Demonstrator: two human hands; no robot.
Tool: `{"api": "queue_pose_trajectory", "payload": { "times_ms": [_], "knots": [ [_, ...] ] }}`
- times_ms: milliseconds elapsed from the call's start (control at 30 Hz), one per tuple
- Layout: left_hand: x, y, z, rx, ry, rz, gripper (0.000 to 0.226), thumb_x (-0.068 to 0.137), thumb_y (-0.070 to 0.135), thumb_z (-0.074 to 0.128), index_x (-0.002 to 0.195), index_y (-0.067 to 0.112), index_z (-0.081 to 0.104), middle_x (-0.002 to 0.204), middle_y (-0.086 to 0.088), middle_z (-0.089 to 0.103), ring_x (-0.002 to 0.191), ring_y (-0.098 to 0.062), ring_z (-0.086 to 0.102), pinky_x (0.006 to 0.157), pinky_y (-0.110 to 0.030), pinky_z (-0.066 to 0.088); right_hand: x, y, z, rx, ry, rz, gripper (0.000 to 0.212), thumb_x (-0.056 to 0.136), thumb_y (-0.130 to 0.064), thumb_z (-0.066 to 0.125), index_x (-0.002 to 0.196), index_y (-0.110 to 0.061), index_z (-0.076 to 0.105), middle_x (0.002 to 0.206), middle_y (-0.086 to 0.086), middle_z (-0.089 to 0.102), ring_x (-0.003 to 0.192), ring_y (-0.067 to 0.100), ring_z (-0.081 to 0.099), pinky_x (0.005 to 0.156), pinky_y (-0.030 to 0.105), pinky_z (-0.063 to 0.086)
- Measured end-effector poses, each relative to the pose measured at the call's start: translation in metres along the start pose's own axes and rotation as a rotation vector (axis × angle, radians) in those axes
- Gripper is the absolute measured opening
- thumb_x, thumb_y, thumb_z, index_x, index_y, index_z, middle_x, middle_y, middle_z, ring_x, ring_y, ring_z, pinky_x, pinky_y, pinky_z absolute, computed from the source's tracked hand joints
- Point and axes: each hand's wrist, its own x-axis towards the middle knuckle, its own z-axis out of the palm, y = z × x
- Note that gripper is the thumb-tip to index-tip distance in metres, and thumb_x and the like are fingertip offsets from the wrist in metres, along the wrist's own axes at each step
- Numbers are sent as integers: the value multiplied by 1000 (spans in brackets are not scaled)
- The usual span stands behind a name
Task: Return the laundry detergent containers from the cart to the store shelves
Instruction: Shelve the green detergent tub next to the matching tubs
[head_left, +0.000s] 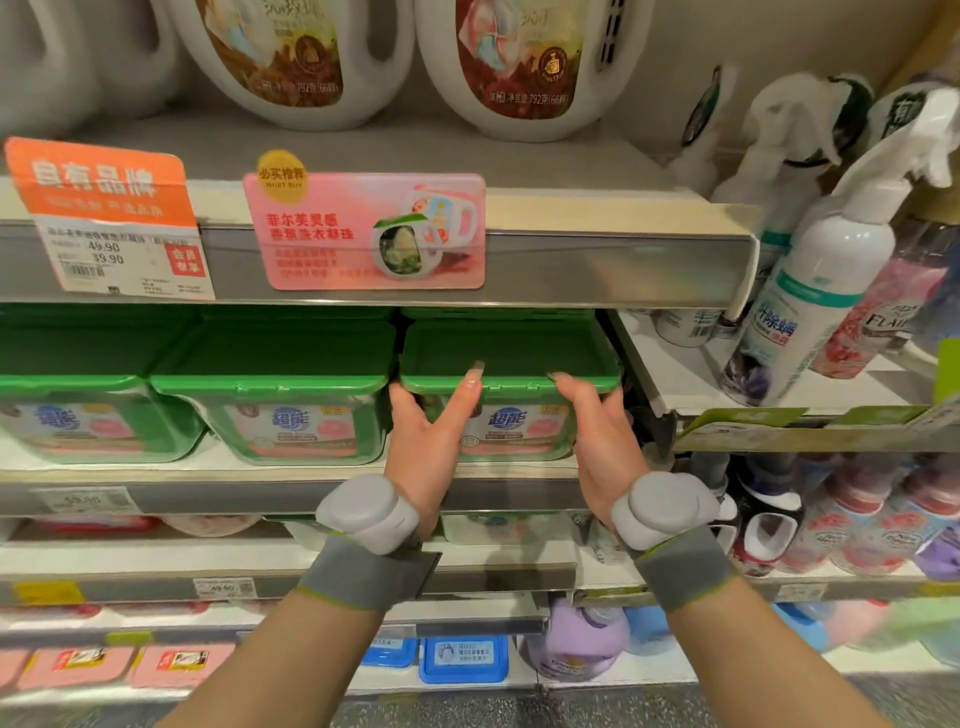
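A detergent box with a green lid (511, 353) and a clear body stands at the right end of a row on the middle shelf (249, 475). My left hand (423, 447) grips its left front corner, thumb up against the lid edge. My right hand (602, 441) grips its right front corner, thumb on the lid rim. The fingers of both hands are hidden behind the box. Two matching green-lidded boxes (275, 364) (78, 379) sit to its left, the nearer one close beside it. The cart is out of view.
White detergent jugs (511, 62) stand on the shelf above, behind a pink promo sign (363, 231) and an orange price tag (104, 208). Spray bottles (815, 301) crowd the adjoining shelf on the right. Lower shelves hold pink packs, blue boxes and a purple bottle (576, 644).
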Motion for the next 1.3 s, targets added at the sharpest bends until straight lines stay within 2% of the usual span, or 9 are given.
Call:
{"api": "queue_pose_trajectory", "payload": {
  "times_ms": [167,467,567,667,767,833,900,1167,1300],
  "knots": [
    [0,0,0,-9,-4,3,101,86,53,60,154,19,-7,161,2,14,146,-15,17,115,-36,20,-3,-4,1,-1,-3,12,34,76,-48,65,106,-40,49,118,-2,67,102,15,68,102,44,45],
    [-8,8,-9,101,30,-9,109,68,73,67,147,9,28,147,-7,43,135,-23,41,111,-40,33,-15,-12,3,-132,107,43,121,43,-80,68,146,-26,33,144,-3,48,131,22,48,109,48,38],
    [-18,12,-14,151,22,-2,107,62,76,67,140,7,40,139,-8,52,128,-22,48,107,-39,38,-30,-19,5,-183,156,50,108,56,-77,62,143,-15,40,140,1,51,127,22,49,109,44,38],
    [-27,14,-25,188,19,28,75,80,58,67,133,9,48,129,-4,57,120,-20,54,103,-37,43,-39,-20,3,-192,183,49,74,75,-63,64,120,-4,55,118,7,62,100,20,54,95,36,44],
    [-38,16,-44,239,9,59,54,84,43,70,124,10,53,123,-6,61,115,-21,59,102,-45,47,-55,-20,1,-169,184,80,67,69,-60,68,112,-9,58,120,6,62,107,18,56,103,41,45],
    [-48,17,-59,261,-10,98,25,89,29,68,106,14,59,111,-9,66,104,-22,64,97,-47,51,-68,-22,1,-162,174,51,35,84,-41,68,105,-15,58,114,1,61,108,19,58,101,39,48],
    [-63,20,-78,295,-33,147,7,91,21,65,95,18,60,103,-10,69,95,-21,67,93,-44,54,-85,-26,8,-187,136,10,21,89,-26,66,104,-13,59,110,2,63,104,18,61,96,37,52],
    [-119,56,-150,415,10,361,10,93,14,63,99,7,64,88,-8,69,77,-10,65,72,-20,55,-157,-66,67,-352,-65,-300,8,91,-13,61,97,-17,59,106,5,64,103,19,63,89,36,56],
    [-158,72,-224,484,84,437,12,92,17,63,98,6,65,91,-12,70,79,-10,64,78,-26,53,-205,-69,125,-374,-197,-364,8,91,-15,61,92,-23,59,102,-1,66,102,17,63,94,43,52]
  ]
}}
